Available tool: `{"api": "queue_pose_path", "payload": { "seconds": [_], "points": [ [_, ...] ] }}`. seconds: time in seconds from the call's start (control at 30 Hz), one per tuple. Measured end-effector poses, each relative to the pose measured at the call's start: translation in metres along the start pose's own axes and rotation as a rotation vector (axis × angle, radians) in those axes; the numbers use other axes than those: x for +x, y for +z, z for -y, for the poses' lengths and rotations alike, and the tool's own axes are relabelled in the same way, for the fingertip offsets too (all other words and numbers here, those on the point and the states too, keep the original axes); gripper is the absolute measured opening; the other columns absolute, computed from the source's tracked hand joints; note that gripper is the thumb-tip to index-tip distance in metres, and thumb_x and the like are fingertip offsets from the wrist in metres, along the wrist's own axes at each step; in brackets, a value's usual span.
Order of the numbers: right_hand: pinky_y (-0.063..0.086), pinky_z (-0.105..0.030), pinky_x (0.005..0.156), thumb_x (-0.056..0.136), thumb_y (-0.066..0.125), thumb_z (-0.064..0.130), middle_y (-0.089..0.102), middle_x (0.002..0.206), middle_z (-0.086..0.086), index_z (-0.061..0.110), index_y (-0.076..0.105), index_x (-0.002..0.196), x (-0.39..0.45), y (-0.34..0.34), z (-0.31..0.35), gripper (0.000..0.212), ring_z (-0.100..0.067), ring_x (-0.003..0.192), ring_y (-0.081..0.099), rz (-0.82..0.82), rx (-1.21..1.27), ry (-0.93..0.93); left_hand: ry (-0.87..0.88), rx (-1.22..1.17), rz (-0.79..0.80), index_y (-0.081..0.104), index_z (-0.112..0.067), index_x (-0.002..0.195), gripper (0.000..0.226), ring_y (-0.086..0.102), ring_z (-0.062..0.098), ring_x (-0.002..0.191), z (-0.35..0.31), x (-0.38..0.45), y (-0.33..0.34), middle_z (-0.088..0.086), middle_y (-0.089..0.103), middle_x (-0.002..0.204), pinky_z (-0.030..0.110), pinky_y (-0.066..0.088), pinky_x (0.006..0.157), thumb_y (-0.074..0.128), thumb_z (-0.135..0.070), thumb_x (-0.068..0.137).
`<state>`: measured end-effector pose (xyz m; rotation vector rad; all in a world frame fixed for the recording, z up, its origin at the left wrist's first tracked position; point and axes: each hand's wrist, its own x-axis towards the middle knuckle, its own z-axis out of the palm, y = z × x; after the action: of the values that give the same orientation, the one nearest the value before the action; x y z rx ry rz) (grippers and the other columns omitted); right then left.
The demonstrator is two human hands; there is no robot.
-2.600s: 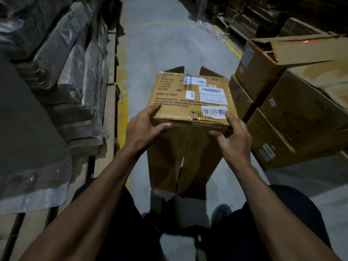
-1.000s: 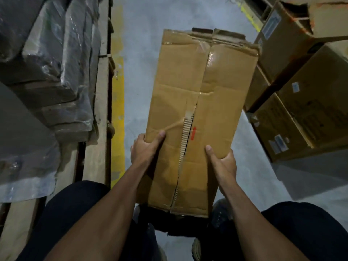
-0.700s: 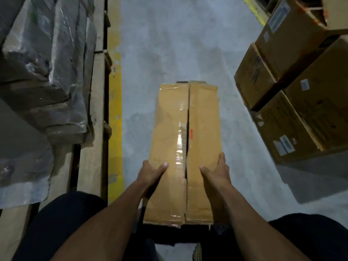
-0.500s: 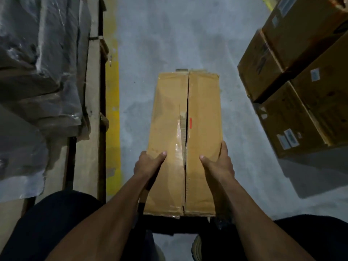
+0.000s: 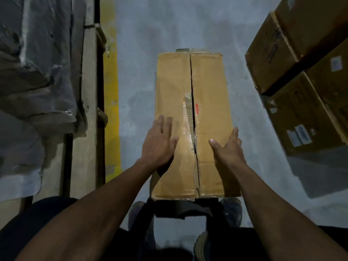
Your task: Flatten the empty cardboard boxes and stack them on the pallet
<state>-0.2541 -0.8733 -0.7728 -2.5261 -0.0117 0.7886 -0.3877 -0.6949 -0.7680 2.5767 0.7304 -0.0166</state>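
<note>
While held out over the grey concrete floor (image 5: 160, 31), seen from above: a long tan cardboard box (image 5: 192, 125) with two top flaps meeting along a torn, taped centre seam. On the near left flap, left hand (image 5: 160, 144) laid flat, fingers straight and spread, gripping nothing. At the box's right edge, right hand (image 5: 228, 147) with thumb across the right flap and fingers curled down round the side. Below the box, dark trousers and grey shoes (image 5: 231, 211). Left of the floor, a yellow painted line (image 5: 111, 91), then a wooden pallet (image 5: 86, 110) carrying plastic-wrapped stacked cardboard (image 5: 37, 63). At right, apart from the held box, piled brown cardboard cartons (image 5: 308, 72) with white labels.
</note>
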Motion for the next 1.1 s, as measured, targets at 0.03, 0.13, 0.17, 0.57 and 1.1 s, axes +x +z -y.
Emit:
{"api": "queue_pose_path", "payload": {
  "seconds": [0.03,0.13,0.17,0.57,1.1],
  "points": [
    [0.037,-0.059,0.109,0.091,0.060,0.059,0.021,0.161,-0.008,0.031,-0.011,0.158,0.001,0.001,0.000,0.101,-0.038,0.142,0.033,-0.003,0.001,0.005,0.131,0.050,0.035,0.017,-0.018,0.158,0.065,0.011,0.032,0.152,-0.003,0.005,-0.003,0.013,0.011,0.165,0.048,0.020,0.122,0.039,-0.045,0.103],
    [0.037,-0.056,0.109,0.090,0.059,0.062,0.022,0.161,-0.005,0.031,-0.009,0.158,0.004,0.003,0.000,0.100,-0.036,0.142,0.034,-0.011,-0.012,0.009,0.516,0.291,0.174,0.028,-0.018,0.155,0.062,0.010,0.030,0.153,-0.010,0.025,-0.006,0.011,0.018,0.164,0.047,0.010,0.124,0.026,-0.052,0.103],
    [0.037,-0.055,0.108,0.091,0.059,0.061,0.023,0.160,-0.005,0.031,-0.008,0.158,0.004,0.004,0.000,0.099,-0.036,0.141,0.034,-0.017,-0.017,0.009,0.617,0.379,0.206,0.035,-0.017,0.152,0.063,0.014,0.030,0.152,-0.012,0.032,-0.006,0.012,0.025,0.162,0.045,0.009,0.122,0.023,-0.054,0.102],
    [0.038,-0.052,0.103,0.091,0.057,0.063,0.027,0.157,-0.007,0.030,-0.005,0.158,0.004,0.003,-0.005,0.097,-0.034,0.139,0.036,-0.032,-0.065,-0.008,0.948,0.803,0.426,0.054,-0.020,0.079,0.053,0.050,0.018,0.087,-0.055,0.073,-0.078,-0.005,0.050,0.083,0.034,0.035,0.084,0.023,-0.059,0.096],
    [0.038,-0.058,0.107,0.091,0.057,0.062,0.022,0.160,-0.009,0.031,-0.007,0.157,-0.009,-0.006,0.002,0.098,-0.039,0.141,0.033,0.026,-0.029,-0.009,0.183,0.672,0.423,0.041,-0.013,0.141,0.058,0.044,0.027,0.124,0.036,0.003,-0.090,0.011,0.041,0.140,0.039,0.044,0.100,0.037,-0.054,0.100]
  ]
}}
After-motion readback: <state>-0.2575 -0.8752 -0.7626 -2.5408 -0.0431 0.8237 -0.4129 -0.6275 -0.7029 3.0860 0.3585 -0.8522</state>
